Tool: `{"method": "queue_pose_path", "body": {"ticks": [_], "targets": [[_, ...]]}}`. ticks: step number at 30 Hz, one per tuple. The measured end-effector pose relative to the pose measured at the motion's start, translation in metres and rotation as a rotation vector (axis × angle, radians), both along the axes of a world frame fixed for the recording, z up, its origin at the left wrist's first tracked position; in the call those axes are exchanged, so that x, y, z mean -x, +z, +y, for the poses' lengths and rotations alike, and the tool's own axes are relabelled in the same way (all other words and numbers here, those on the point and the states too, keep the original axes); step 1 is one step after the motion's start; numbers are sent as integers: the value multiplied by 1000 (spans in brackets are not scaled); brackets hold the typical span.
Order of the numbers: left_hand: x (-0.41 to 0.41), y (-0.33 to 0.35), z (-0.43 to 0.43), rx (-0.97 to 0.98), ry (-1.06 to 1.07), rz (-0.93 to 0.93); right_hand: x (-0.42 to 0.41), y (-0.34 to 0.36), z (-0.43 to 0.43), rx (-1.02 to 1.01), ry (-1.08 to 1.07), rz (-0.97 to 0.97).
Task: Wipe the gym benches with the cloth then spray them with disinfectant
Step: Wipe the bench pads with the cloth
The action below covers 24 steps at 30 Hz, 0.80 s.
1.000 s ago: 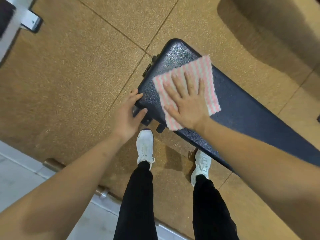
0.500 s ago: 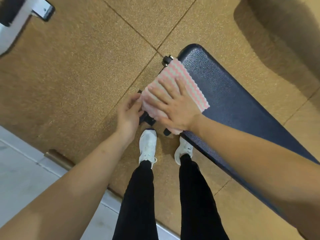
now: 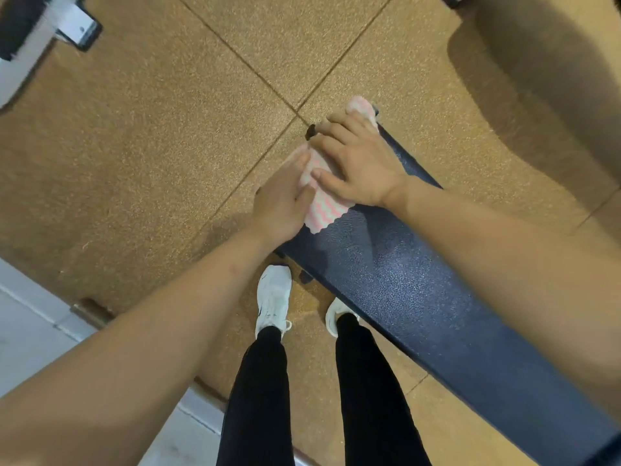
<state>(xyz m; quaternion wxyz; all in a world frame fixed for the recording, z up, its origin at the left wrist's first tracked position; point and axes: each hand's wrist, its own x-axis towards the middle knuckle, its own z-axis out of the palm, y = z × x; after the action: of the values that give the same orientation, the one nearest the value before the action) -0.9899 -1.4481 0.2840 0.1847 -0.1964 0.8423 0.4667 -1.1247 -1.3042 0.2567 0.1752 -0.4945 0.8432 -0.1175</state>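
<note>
A dark blue padded gym bench (image 3: 396, 280) runs from the middle of the view toward the lower right. A pink-and-white striped cloth (image 3: 321, 210) is draped over the bench's near end and left edge. My right hand (image 3: 356, 166) presses flat on the cloth, fingers spread over the bench's end. My left hand (image 3: 280, 196) cups the bench's left edge and touches the cloth's side, thumb against it. The bench's end is mostly hidden under the cloth and hands. No spray bottle is in view.
The floor is brown speckled rubber tiles (image 3: 151, 146). My white shoes (image 3: 272, 301) stand right beside the bench's left edge. A white and black machine part (image 3: 40, 31) sits at top left. A pale tiled strip (image 3: 30, 331) lies at lower left.
My right hand has slid the cloth from the bench top over its end and left edge. My left hand has moved up against the cloth. The camera has shifted so the bench sits further right.
</note>
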Motion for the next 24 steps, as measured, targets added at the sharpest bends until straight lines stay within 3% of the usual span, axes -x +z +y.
{"method": "queue_pose_path", "body": {"ticks": [3, 11, 19, 24], "targets": [[29, -11, 3, 94, -59, -66, 10, 3, 10, 4, -74, -38], [105, -35, 3, 8, -263, -88, 45, 0, 51, -139, -315, -372], [161, -4, 41, 210, -704, -92, 52, 11, 123, -135, -413, -688], [165, 13, 85, 485, -964, -80, 25, 18, 174, -90, -489, -769]]}}
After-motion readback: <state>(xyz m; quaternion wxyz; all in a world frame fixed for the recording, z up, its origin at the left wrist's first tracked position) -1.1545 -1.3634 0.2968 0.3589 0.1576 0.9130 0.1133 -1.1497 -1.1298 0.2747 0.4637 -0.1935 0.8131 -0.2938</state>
